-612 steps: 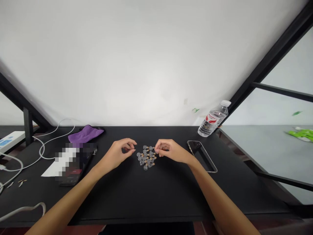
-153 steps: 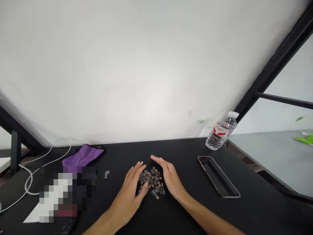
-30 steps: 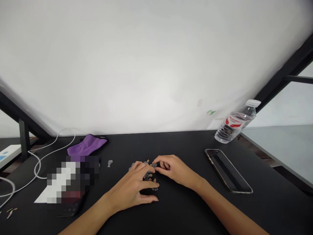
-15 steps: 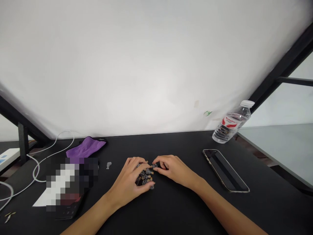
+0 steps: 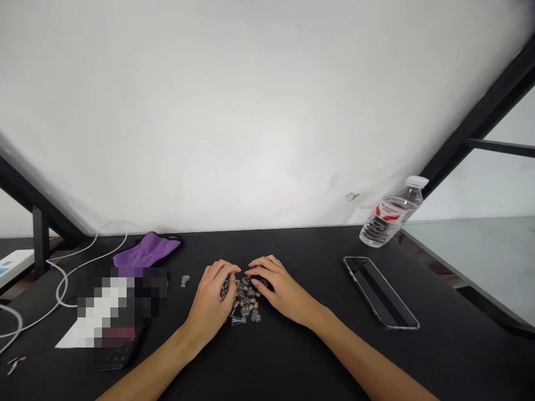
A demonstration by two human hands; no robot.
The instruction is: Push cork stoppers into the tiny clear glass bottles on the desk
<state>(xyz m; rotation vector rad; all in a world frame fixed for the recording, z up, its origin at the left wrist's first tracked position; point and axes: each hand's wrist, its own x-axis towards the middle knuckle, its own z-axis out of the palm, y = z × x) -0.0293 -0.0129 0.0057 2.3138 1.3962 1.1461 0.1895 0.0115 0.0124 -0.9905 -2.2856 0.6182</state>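
Between the two grips, a loose heap of small corked glass vials (image 5: pixel 243 301) lies on the black counter (image 5: pixel 301 356), with its nearest vials spread just below the fingers. The left grip (image 5: pixel 208 295) and the right grip (image 5: pixel 280 289) stand half open, cupped low over the heap from either side, with the right fingertips (image 5: pixel 261 268) curving over its upper edge. The right grip shows no vial held, but the left fingers cover part of the heap, so a vial could be hidden there. Left of the left grip, a single vial (image 5: pixel 184 281) lies apart, near a purple cloth (image 5: pixel 146 250) and a pixelated object (image 5: pixel 121 312). Right of the right grip lies a smartphone (image 5: pixel 378 292), with a plastic water bottle (image 5: pixel 390 214) beyond it. Vials this small and fragile likely handle best with light fingertip contact and low, unhurried wrists, so that none skitters away or knocks against the others.
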